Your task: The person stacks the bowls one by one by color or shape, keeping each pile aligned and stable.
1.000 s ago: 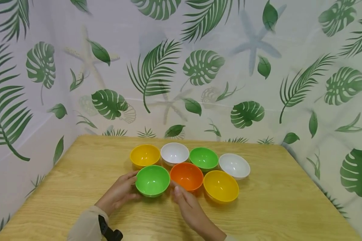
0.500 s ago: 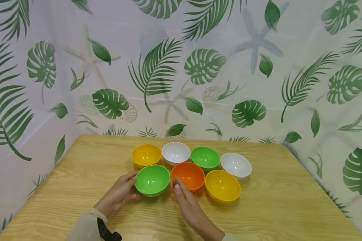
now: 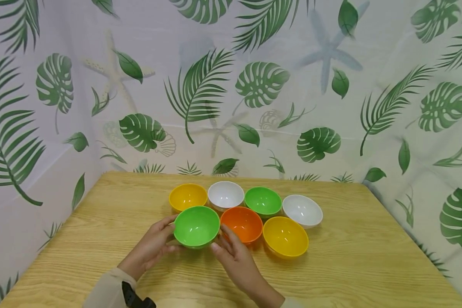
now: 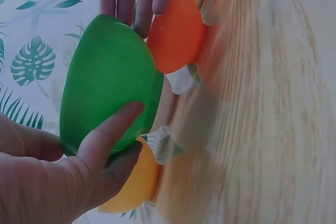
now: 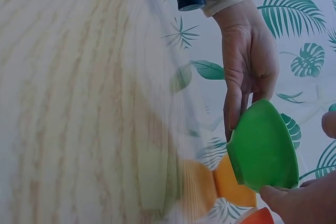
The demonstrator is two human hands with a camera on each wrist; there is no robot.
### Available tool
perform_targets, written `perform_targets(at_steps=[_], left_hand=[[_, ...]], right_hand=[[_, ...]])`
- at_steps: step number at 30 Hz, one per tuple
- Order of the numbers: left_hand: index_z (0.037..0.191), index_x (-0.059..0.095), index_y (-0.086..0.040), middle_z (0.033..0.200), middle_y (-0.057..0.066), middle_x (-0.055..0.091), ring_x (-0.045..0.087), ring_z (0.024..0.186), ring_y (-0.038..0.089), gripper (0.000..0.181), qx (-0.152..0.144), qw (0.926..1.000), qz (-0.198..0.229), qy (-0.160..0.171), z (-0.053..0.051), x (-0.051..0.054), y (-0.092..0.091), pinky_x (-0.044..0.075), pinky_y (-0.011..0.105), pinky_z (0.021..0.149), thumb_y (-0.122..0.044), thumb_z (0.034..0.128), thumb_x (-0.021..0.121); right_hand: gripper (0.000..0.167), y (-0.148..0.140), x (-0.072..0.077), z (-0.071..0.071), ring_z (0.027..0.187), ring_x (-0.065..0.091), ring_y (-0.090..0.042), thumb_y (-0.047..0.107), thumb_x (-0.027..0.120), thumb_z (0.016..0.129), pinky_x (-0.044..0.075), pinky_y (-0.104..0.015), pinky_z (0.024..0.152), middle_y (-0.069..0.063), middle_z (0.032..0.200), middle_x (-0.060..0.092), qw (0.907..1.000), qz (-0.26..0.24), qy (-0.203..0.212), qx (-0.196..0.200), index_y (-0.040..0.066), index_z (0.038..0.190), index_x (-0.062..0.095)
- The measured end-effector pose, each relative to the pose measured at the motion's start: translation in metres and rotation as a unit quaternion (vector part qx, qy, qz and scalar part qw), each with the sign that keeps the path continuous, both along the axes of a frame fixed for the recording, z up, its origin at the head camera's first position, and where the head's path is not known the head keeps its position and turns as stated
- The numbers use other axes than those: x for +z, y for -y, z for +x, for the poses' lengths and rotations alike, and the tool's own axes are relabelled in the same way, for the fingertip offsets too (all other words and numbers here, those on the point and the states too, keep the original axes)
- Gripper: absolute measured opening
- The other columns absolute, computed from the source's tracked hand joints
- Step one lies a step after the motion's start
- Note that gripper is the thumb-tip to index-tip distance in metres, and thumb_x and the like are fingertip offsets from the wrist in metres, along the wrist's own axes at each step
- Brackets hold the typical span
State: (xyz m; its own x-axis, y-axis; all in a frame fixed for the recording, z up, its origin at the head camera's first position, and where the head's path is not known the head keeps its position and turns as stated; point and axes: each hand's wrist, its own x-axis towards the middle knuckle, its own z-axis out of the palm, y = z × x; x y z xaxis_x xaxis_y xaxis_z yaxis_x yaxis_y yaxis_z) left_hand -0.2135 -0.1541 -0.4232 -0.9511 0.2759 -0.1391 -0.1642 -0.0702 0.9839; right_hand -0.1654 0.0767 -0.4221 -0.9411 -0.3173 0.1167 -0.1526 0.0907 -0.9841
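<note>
A green bowl (image 3: pixel 196 227) is held upright, raised off the wooden table, at the left of the front row. My left hand (image 3: pixel 154 243) grips its left side; in the left wrist view the thumb (image 4: pixel 113 129) lies along the outside wall. On the opposite side, my right hand (image 3: pixel 239 266) holds the bowl, its thumb low on the near wall and its fingers near the rim. The right wrist view shows that thumb (image 5: pixel 274 195) against the green wall. Next to the right fingers stands an orange bowl (image 3: pixel 241 226), with a yellow bowl (image 3: pixel 285 237) beside it.
Behind stands a row of bowls: yellow (image 3: pixel 188 197), white (image 3: pixel 226 195), second green (image 3: pixel 263 201) and second white (image 3: pixel 302 211). They stand close together on the wooden table (image 3: pixel 354 256). A leaf-patterned cloth (image 3: pixel 269 141) hangs along the table's back edge.
The green bowl has risen slightly and shifted a little right in the left hand. My right hand has moved from beside the orange bowl onto the green bowl's right side.
</note>
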Motion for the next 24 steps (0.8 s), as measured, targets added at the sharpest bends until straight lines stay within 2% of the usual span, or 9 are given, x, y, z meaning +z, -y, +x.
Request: perform_targets(at_steps=[6, 16, 19, 24], left_hand=[[0.149, 0.027, -0.002, 0.149, 0.023, 0.03, 0.047, 0.126, 0.037, 0.045, 0.009, 0.9999, 0.01, 0.004, 0.004, 0.001, -0.005, 0.054, 0.042, 0.088, -0.013, 0.1048, 0.03], [0.147, 0.029, -0.002, 0.151, 0.022, 0.027, 0.043, 0.129, 0.04, 0.045, 0.02, 0.9997, 0.013, -0.01, 0.012, 0.006, -0.012, 0.054, 0.044, 0.088, -0.012, 0.1038, 0.031], [0.147, 0.03, -0.002, 0.149, 0.022, 0.03, 0.047, 0.126, 0.037, 0.044, 0.009, 0.9997, 0.018, -0.013, 0.014, 0.008, -0.015, 0.054, 0.044, 0.089, -0.012, 0.1038, 0.033], [0.148, 0.026, 0.001, 0.147, 0.026, 0.033, 0.048, 0.125, 0.034, 0.047, -0.039, 0.9981, 0.013, -0.045, 0.017, 0.014, -0.021, 0.052, 0.044, 0.091, -0.014, 0.1051, 0.034]], right_hand=[[0.074, 0.0, 0.0, 0.0, 0.138, 0.033, -0.036, 0.023, 0.061, 0.095, 0.038, -0.035, 0.106, -0.025, 0.154, 0.021, 0.9997, -0.004, -0.021, -0.011, -0.005, 0.149, 0.019], [0.08, -0.002, -0.003, -0.004, 0.12, 0.054, -0.034, 0.021, 0.076, 0.083, 0.048, -0.028, 0.097, -0.022, 0.14, 0.039, 0.9966, 0.018, -0.052, -0.061, -0.003, 0.146, 0.033], [0.075, -0.004, -0.003, -0.004, 0.116, 0.056, -0.033, 0.019, 0.078, 0.081, 0.05, -0.028, 0.095, -0.021, 0.134, 0.042, 0.9948, 0.024, -0.064, -0.076, 0.0, 0.143, 0.04], [0.073, -0.012, 0.001, -0.003, 0.116, 0.056, -0.031, 0.022, 0.08, 0.077, 0.049, -0.026, 0.095, -0.017, 0.126, 0.044, 0.9892, 0.033, -0.085, -0.115, 0.005, 0.14, 0.045]])
